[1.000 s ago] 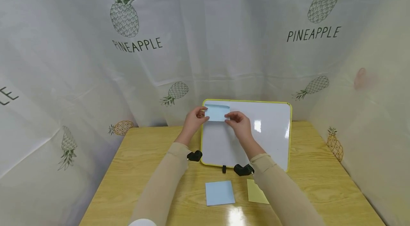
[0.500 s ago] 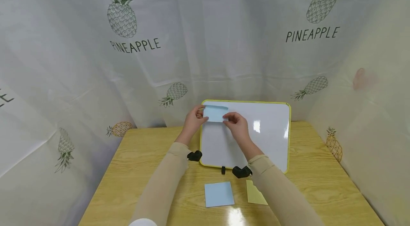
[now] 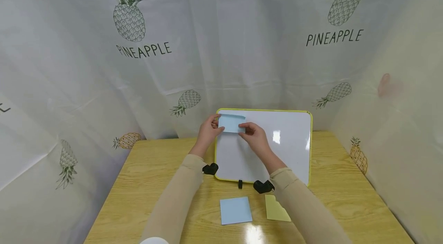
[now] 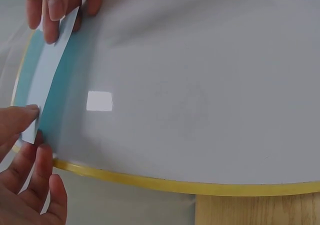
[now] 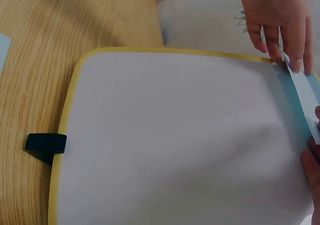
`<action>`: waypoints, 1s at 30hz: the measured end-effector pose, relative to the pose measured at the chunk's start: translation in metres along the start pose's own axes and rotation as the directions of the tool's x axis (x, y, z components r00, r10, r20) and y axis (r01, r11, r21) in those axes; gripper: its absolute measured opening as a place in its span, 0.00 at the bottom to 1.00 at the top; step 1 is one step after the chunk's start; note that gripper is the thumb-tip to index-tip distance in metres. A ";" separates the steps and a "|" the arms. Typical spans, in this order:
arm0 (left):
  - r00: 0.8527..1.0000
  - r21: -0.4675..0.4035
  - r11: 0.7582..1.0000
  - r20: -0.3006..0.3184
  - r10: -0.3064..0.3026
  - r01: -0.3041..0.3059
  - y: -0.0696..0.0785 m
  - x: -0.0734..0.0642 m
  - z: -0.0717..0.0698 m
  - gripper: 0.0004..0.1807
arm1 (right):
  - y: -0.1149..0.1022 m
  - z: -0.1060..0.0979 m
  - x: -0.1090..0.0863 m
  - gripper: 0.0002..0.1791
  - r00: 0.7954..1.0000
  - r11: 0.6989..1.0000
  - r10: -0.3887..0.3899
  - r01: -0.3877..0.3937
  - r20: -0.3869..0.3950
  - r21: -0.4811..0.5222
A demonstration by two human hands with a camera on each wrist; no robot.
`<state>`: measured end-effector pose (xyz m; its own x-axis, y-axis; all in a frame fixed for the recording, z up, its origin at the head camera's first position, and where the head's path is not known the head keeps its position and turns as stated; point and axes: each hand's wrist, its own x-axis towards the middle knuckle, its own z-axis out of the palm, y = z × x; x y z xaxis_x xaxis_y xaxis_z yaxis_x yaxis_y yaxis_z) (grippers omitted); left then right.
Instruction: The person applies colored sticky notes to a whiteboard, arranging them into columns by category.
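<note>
The left hand (image 3: 209, 130) and the right hand (image 3: 257, 136) gripped a pale blue note (image 3: 231, 124), each pinching one side between thumb and fingers. The note was at the upper left corner of a whiteboard (image 3: 277, 155), a darker turquoise band along its top edge. How much of it touched the board could not be told.

Very little had changed over the last second: the whole view had drifted slightly, but both hands kept the same pinch in the same corner. That suggested a steady spell of holding or fine lining-up, with the note not yet let go.

The note was thin, flexible paper, its face smooth. The board was a glossy white rectangle with rounded corners, reflecting bright patches, inside a narrow yellow frame (image 3: 310, 151). A small black tab (image 3: 240, 184) stuck out from its near edge.

Nearer the person, a square blue pad (image 3: 236, 210) lay flat beside a yellow paper (image 3: 275, 208), partly hidden by the right sleeve (image 3: 304, 205). The table (image 3: 152, 178) had a light wood grain. Behind hung a softly creased, pale curtain (image 3: 235, 36) printed with pineapples.
</note>
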<state>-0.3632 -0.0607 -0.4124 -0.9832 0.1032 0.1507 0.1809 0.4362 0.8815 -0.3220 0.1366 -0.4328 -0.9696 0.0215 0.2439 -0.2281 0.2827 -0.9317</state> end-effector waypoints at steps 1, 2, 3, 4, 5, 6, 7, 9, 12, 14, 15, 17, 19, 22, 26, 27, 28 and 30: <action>1.000 -0.002 1.000 0.001 0.001 -0.001 0.000 0.000 0.000 0.29 | -0.001 -0.001 -0.001 0.14 1.000 1.000 -0.009 0.009 0.004 -0.024; 1.000 -0.004 1.000 0.003 0.002 -0.002 0.000 0.000 0.000 0.29 | -0.001 -0.002 -0.001 0.14 1.000 0.998 -0.021 0.022 0.006 -0.052; 1.000 -0.005 1.000 0.003 0.005 -0.005 0.000 0.000 0.000 0.29 | -0.001 -0.003 -0.001 0.14 0.999 0.996 -0.038 0.038 0.007 -0.086; 1.000 -0.003 1.000 0.003 0.007 -0.007 0.001 0.000 0.000 0.29 | -0.001 -0.004 -0.002 0.14 0.998 0.991 -0.059 0.059 0.005 -0.122; 1.000 0.000 1.000 0.003 0.008 -0.008 0.001 0.000 0.000 0.29 | -0.001 -0.006 -0.002 0.14 0.996 0.984 -0.086 0.085 0.004 -0.159; 1.000 0.002 1.000 0.002 0.008 -0.008 0.001 0.000 0.000 0.29 | -0.001 -0.007 -0.001 0.14 0.993 0.974 -0.119 0.118 0.004 -0.191; 1.000 0.011 1.000 0.000 0.011 -0.011 0.000 0.000 0.000 0.29 | 0.000 -0.009 0.000 0.14 0.988 0.964 -0.154 0.151 0.006 -0.217; 1.000 0.030 0.999 -0.003 0.012 -0.012 0.001 0.000 0.000 0.30 | 0.001 -0.011 0.002 0.13 0.978 0.942 -0.207 0.201 0.008 -0.267; 0.999 0.077 0.997 -0.009 0.031 -0.030 0.001 -0.001 0.000 0.31 | 0.002 -0.013 0.006 0.13 0.965 0.917 -0.261 0.250 0.008 -0.309; 0.998 0.133 0.990 -0.019 0.054 -0.051 0.002 -0.002 0.001 0.31 | 0.003 -0.013 0.007 0.13 0.964 0.911 -0.266 0.252 0.005 -0.327; 0.997 0.170 0.983 -0.028 0.073 -0.067 0.002 -0.003 0.001 0.31 | 0.003 -0.013 0.007 0.13 0.962 0.908 -0.273 0.259 0.003 -0.329; 0.992 0.256 0.962 -0.051 0.112 -0.096 0.002 -0.006 0.003 0.30 | 0.003 -0.013 0.007 0.13 0.962 0.909 -0.274 0.259 0.001 -0.326; 0.984 0.345 0.930 -0.074 0.161 -0.126 0.002 -0.008 0.005 0.29 | 0.004 -0.013 0.007 0.13 0.960 0.908 -0.280 0.265 0.002 -0.325; 0.965 0.447 0.876 -0.089 0.247 -0.183 0.000 -0.010 0.009 0.27 | 0.003 -0.013 0.007 0.13 0.960 0.906 -0.279 0.265 0.003 -0.330; 0.943 0.479 0.841 -0.076 0.324 -0.251 -0.002 -0.013 0.013 0.25 | 0.004 -0.013 0.007 0.13 0.960 0.901 -0.279 0.264 0.006 -0.344; 0.941 0.476 0.841 -0.073 0.330 -0.258 -0.003 -0.013 0.013 0.25 | 0.004 -0.013 0.007 0.13 0.960 0.901 -0.280 0.265 0.007 -0.344; 0.940 0.472 0.841 -0.071 0.335 -0.264 -0.003 -0.014 0.014 0.25 | 0.004 -0.013 0.007 0.13 0.960 0.901 -0.280 0.266 0.008 -0.342; 0.941 0.476 0.840 -0.068 0.332 -0.262 -0.005 -0.014 0.014 0.26 | 0.004 -0.013 0.005 0.13 0.960 0.904 -0.281 0.269 0.010 -0.333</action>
<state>-0.3501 -0.0512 -0.4250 -0.8664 0.1810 0.4654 0.4216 0.7646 0.4875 -0.3271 0.1508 -0.4319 -0.8671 -0.0688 0.4934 -0.4369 0.5807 -0.6869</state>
